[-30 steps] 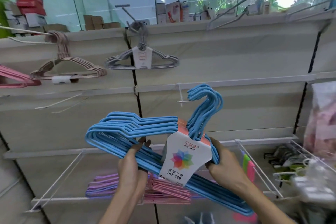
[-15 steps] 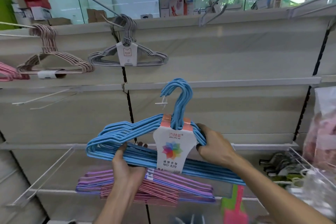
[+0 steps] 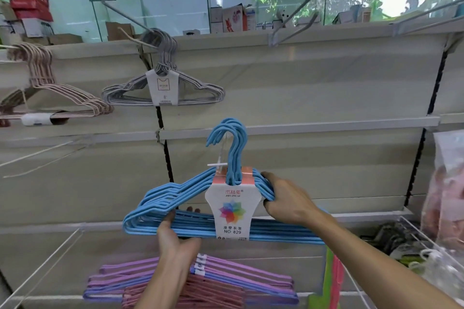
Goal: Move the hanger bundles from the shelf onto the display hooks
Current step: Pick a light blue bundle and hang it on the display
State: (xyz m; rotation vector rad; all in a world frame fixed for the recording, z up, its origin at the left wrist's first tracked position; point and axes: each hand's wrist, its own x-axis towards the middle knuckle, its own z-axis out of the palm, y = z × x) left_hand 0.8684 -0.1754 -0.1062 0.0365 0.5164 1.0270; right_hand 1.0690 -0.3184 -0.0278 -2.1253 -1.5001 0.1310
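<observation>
You hold the blue bundle (image 3: 175, 208) in front of the shelving wall, at mid height. Its long axis runs left-right, nearly level, and the hook tops (image 3: 229, 133) point up, w/ their open side to the left. The paper label (image 3: 232, 208) faces you.

Your left hand (image 3: 175, 241) grips the bottom bars from below, fingers curled round them, left of the label. Your right hand (image 3: 288, 200) clamps the right shoulder of the bundle, thumb under and fingers over.

A white peg (image 3: 217, 164) sticks out of the wall just left of the hook necks; the hook tops are at it, but I cannot tell if they are over it.

Above and to the left, a grey bundle (image 3: 163, 90) hangs on a hook (image 3: 125, 16), and a pink bundle (image 3: 50, 93) hangs further left. Another hook (image 3: 308, 5) at top right is bare. Below your hands, purple hangers (image 3: 238, 276) and red hangers (image 3: 200, 296) lie flat on the wire shelf (image 3: 45, 266). Bags (image 3: 447, 195) hang at the right edge.
</observation>
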